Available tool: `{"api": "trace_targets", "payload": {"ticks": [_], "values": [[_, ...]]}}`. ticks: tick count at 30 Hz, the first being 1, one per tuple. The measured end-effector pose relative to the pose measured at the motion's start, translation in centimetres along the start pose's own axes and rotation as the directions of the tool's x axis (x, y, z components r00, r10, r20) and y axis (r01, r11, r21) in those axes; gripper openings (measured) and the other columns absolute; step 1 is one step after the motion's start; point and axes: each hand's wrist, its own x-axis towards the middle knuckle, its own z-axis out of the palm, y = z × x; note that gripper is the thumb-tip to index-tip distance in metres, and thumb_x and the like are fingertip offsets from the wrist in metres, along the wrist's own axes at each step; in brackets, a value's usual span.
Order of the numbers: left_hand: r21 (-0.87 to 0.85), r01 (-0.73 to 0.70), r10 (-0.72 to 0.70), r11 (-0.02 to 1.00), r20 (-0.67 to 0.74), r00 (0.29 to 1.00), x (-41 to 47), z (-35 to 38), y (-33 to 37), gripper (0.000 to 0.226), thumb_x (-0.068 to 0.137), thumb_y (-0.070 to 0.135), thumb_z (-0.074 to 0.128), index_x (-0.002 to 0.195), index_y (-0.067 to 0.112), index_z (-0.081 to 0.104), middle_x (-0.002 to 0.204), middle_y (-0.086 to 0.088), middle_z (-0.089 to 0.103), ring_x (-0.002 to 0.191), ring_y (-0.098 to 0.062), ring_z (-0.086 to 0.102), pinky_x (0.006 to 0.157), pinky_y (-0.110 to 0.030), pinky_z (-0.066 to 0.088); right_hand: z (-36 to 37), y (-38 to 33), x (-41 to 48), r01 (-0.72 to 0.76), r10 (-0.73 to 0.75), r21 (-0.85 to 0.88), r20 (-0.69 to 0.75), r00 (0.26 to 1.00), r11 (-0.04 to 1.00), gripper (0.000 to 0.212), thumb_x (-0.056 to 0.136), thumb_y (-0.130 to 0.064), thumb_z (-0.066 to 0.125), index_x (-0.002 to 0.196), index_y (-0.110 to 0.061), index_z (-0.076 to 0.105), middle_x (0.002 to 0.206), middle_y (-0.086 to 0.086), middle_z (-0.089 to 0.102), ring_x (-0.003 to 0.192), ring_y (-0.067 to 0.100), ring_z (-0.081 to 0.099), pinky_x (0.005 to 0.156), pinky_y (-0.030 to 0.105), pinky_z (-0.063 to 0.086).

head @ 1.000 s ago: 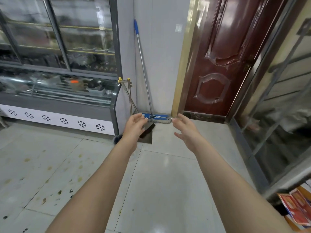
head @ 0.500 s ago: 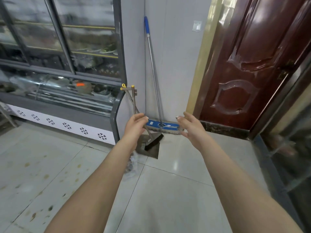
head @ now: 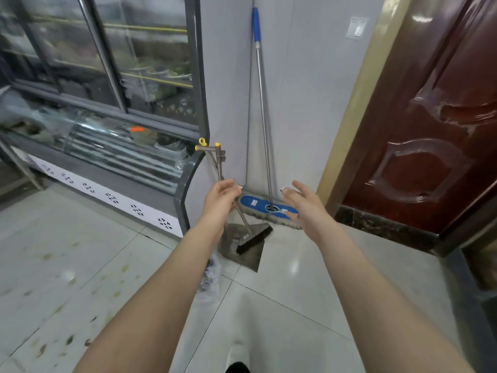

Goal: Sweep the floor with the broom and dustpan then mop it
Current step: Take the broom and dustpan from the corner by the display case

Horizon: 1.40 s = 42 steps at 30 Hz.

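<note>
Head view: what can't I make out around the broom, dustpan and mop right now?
Left hand grip: its back faces the camera, so whether it holds the broom or dustpan handle is hidden.
Dustpan contents: covered by the broom head.
Crumpled clear plastic on the floor: partly behind the left forearm.
Display case contents: blurred behind glass.

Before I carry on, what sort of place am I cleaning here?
Most likely a small food shop or eatery, though I can't be sure. A glass-fronted display case stands on the left, the tiled floor is spotted with stains, and a flat mop leans in the corner.
</note>
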Motion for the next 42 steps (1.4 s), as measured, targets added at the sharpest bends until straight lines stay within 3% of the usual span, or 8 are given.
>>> {"api": "trace_targets", "payload": {"ticks": [7,12,19,28,32,34,39,42], "values": [[-0.011,0.034,-0.034,0.999,-0.026,0.999,11.8,1.6,0.3,0.031,0.092,0.014,0.058,0.122,0.015,0.051,0.115,-0.001,0.060,0.103,-0.012,0.056,0.093,-0.032,0.047,1.2,-1.5,12.2,-0.016,0.017,-0.069,0.015,1.000,0.997,0.066,0.090,-0.035,0.061,0.148,-0.024,0.030,0.148,0.000,0.038,0.128,0.017,0.045,0.095,0.029,0.043],[-0.033,0.035,-0.037,0.999,-0.071,0.997,20.2,0.9,1.3,0.028,0.091,0.012,0.059,0.118,0.015,0.052,0.116,-0.003,0.061,0.110,-0.016,0.056,0.100,-0.038,0.044,3.8,-3.1,21.2,-0.023,0.027,-0.063,0.064,0.998,0.998,0.062,0.090,-0.031,0.062,0.144,-0.022,0.035,0.143,0.001,0.044,0.123,0.015,0.049,0.097,0.031,0.045],[-0.040,0.048,-0.054,0.998,-0.147,0.988,28.9,-0.2,1.9,0.024,0.090,0.013,0.060,0.113,0.017,0.052,0.102,0.005,0.060,0.108,-0.015,0.056,0.103,-0.041,0.042,7.5,-4.5,30.2,-0.052,0.065,-0.095,0.147,0.987,0.994,0.059,0.091,-0.031,0.060,0.144,-0.021,0.035,0.146,0.002,0.041,0.129,0.016,0.044,0.107,0.037,0.040],[-0.036,0.039,-0.048,0.999,-0.281,0.959,37.2,-0.2,0.8,0.027,0.091,0.014,0.059,0.117,0.016,0.051,0.112,-0.002,0.058,0.107,-0.017,0.054,0.097,-0.037,0.043,10.7,-5.0,41.0,-0.096,0.126,-0.127,0.254,0.959,0.987,0.046,0.091,-0.027,0.061,0.134,-0.017,0.047,0.138,0.000,0.048,0.126,0.015,0.046,0.107,0.038,0.039],[-0.046,0.052,-0.065,0.998,-0.360,0.931,41.4,-0.2,-0.2,0.030,0.090,0.017,0.060,0.119,0.013,0.053,0.118,-0.004,0.063,0.111,-0.017,0.057,0.095,-0.035,0.044,11.9,-5.1,47.2,-0.138,0.185,-0.159,0.338,0.923,0.978,0.029,0.093,-0.023,0.059,0.121,-0.018,0.053,0.123,-0.001,0.055,0.112,0.009,0.050,0.107,0.039,0.040],[-0.056,0.058,-0.076,0.997,-0.403,0.912,43.3,0.2,-0.7,0.030,0.090,0.019,0.061,0.119,0.013,0.055,0.115,-0.001,0.064,0.111,-0.016,0.058,0.095,-0.035,0.045,12.5,-5.4,50.3,-0.145,0.210,-0.188,0.394,0.895,0.971,0.034,0.093,-0.022,0.058,0.126,-0.014,0.052,0.117,-0.003,0.055,0.114,0.010,0.050,0.106,0.038,0.040],[-0.115,0.070,-0.119,0.991,-0.507,0.853,47.1,2.0,-1.9,0.021,0.089,0.016,0.063,0.108,0.021,0.056,0.114,-0.002,0.064,0.112,-0.019,0.059,0.098,-0.040,0.045,13.8,-5.8,56.7,-0.155,0.281,-0.274,0.517,0.809,0.949,0.037,0.092,-0.022,0.060,0.127,-0.011,0.052,0.120,-0.002,0.055,0.119,0.013,0.050,0.107,0.039,0.039],[-0.143,0.078,-0.147,0.987,-0.569,0.809,48.8,2.7,-2.8,0.026,0.089,0.015,0.063,0.113,0.016,0.055,0.114,-0.003,0.065,0.114,-0.019,0.058,0.099,-0.042,0.044,14.9,-5.2,59.7,-0.138,0.310,-0.325,0.568,0.763,0.936,0.024,0.092,-0.022,0.060,0.115,-0.018,0.056,0.118,-0.003,0.057,0.119,0.014,0.051,0.106,0.039,0.041]]}}
